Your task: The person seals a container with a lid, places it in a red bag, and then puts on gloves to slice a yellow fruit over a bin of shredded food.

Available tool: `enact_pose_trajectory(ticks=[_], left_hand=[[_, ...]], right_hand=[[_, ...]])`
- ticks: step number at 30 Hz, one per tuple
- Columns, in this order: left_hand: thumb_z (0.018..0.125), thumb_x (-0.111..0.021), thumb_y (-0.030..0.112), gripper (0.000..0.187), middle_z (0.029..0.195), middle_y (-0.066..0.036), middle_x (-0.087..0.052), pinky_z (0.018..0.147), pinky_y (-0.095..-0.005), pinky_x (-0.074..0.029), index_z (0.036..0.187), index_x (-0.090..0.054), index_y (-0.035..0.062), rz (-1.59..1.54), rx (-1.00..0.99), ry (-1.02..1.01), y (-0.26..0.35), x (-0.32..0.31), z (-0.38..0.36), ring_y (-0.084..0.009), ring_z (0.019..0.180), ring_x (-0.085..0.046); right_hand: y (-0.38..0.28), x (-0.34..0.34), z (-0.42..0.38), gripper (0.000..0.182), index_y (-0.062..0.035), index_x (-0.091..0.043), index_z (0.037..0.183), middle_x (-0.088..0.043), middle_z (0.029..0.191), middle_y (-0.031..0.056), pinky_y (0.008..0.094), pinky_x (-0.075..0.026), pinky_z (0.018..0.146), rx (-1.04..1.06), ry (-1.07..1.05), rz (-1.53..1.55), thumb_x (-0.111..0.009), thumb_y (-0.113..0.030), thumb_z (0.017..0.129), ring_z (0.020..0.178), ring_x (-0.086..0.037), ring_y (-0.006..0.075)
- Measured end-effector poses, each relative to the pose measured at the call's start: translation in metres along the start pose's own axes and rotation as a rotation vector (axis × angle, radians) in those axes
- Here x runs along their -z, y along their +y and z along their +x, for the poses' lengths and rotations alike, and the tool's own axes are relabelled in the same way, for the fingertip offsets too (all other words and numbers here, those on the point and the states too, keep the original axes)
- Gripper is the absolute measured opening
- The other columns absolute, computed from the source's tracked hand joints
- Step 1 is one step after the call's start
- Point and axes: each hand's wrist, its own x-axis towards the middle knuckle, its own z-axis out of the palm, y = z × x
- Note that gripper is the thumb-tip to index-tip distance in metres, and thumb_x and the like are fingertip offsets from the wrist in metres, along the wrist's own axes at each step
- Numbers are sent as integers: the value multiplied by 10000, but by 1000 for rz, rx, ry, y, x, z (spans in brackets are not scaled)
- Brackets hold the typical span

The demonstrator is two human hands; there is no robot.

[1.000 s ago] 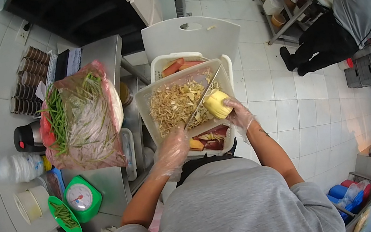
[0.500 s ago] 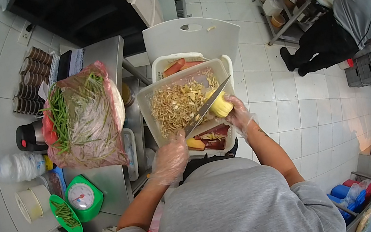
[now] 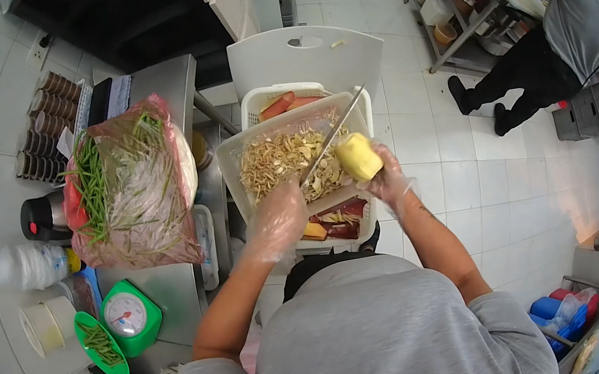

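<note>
Gripping the handle of a long steel knife (image 3: 331, 137) in the plastic-gloved left hand (image 3: 277, 219), fingers closed tight, forearm angling up from the near left. Clamping a peeled yellow fruit (image 3: 358, 156) in the gloved right hand (image 3: 388, 179), elbow bent, wrist raised. Holding both over a white plastic basket of pale peelings (image 3: 241, 149), blade slanting far-right just beside the fruit. Standing left: a green kitchen scale (image 3: 129, 317).

peelings (image 3: 279, 160) in basket (image 3: 230, 159) | bean bag (image 3: 128, 189) left of basket | scale (image 3: 127, 317) nearer, left
</note>
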Motion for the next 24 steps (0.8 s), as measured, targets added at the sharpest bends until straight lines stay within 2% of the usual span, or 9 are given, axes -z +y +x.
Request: enact_pose_trajectory(ticks=[1, 4, 5, 8, 14, 17, 20, 21, 24], left_hand=[[909, -424, 74, 241, 961, -290, -612, 769, -514, -512, 1084, -503, -72, 16, -23, -5, -2, -1, -8, -438, 863, -636], [906, -428, 63, 214, 950, -287, -602, 757, -514, -515, 1073, -484, -59, 75, -20, -54, 10, 0, -25, -441, 853, -639], [905, -431, 60, 205, 948, -285, -598, 752, -513, -517, 1069, -478, -53, 99, -3, -72, 15, 4, -28, -441, 848, -642], [906, -437, 53, 176, 960, -275, -588, 735, -502, -527, 1052, -472, -38, 195, 27, -118, 25, 16, -38, -425, 827, -653], [900, -444, 45, 190, 985, -276, -584, 737, -493, -532, 1068, -473, -38, 217, 81, -145, 31, 25, -45, -419, 828, -656], [903, -437, 41, 184, 972, -265, -593, 765, -492, -527, 1060, -484, -41, 162, 11, -40, 20, 7, -36, -417, 871, -649], [917, -427, 67, 198, 986, -267, -600, 796, -493, -516, 1066, -505, -39, 137, 60, -108, 22, -2, -6, -409, 947, -635], [920, -429, 80, 212, 1000, -272, -602, 800, -493, -515, 1074, -510, -39, 121, 80, -119, 26, -2, 0, -409, 962, -631], [926, -431, 114, 252, 1037, -286, -609, 807, -489, -515, 1097, -522, -47, 42, 165, -159, 37, -10, 13, -414, 989, -625]], right_hand=[[-4, 6, 3, 459, -67, -470, 1275, -622, 1131, 182, 484, -599, 592, 50, -23, 51, -533, -357, 924, 911, -669, 374], [-10, 12, 11, 443, -72, -474, 1267, -607, 1161, 188, 493, -613, 634, 57, 19, 146, -533, -342, 921, 951, -660, 381], [-12, 12, 8, 537, -29, -445, 1318, -622, 1175, 180, 438, -621, 757, 86, -33, 24, -549, -328, 884, 991, -670, 356], [-11, -3, 1, 540, -25, -445, 1315, -617, 1178, 181, 452, -623, 737, 109, 7, 14, -555, -327, 879, 976, -674, 350], [-12, -6, -1, 520, -27, -472, 1275, -620, 1153, 180, 453, -622, 701, 57, -48, -105, -590, -328, 866, 948, -679, 340], [4, 2, 11, 457, -45, -491, 1237, -628, 1122, 157, 464, -615, 729, 58, -19, -42, -585, -329, 892, 946, -674, 325], [6, -2, 9, 466, -37, -482, 1245, -616, 1144, 167, 472, -597, 767, 70, 31, -90, -590, -323, 894, 983, -661, 331], [2, 5, 11, 495, -29, -466, 1272, -603, 1178, 174, 482, -583, 780, 51, -35, -110, -590, -323, 893, 1010, -649, 337], [-4, -8, -5, 532, -60, -497, 1260, -643, 1069, 145, 415, -601, 653, -7, 43, -79, -642, -369, 852, 867, -680, 274]])
